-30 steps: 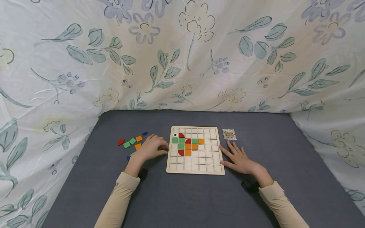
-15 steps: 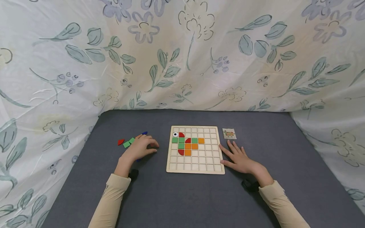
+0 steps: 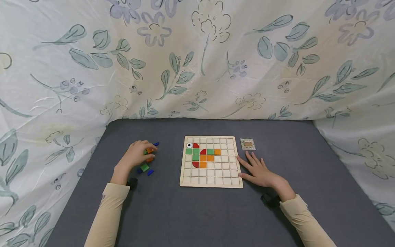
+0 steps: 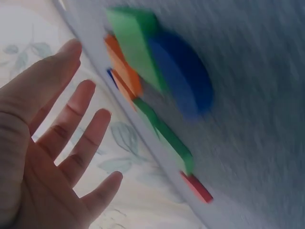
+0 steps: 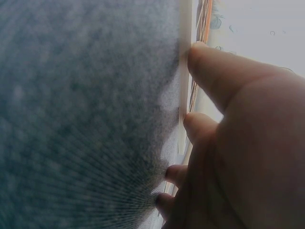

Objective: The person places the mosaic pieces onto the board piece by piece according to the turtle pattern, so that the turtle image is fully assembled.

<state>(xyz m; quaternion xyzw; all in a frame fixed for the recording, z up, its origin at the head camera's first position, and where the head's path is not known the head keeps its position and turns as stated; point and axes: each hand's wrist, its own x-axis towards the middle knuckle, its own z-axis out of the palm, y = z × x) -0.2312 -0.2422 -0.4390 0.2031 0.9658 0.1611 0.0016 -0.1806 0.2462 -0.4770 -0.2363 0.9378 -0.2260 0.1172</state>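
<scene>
Head view high, facing down; wrist views close; tabletop (image 3: 197, 216) shared.

In the head view, the left hand (image 3: 135, 154) partly hides the orange pieces (image 3: 150, 150) left of centre and print on the card (image 3: 248, 144) right of centre is illegibly small, while the left wrist view's upper-centre blue piece (image 4: 182, 71) is blurred.

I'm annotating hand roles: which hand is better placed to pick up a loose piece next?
Probably the left hand: it hovers over the loose pieces, open and apparently empty. The right hand touches the right edge of the grid board, farther away.
</scene>
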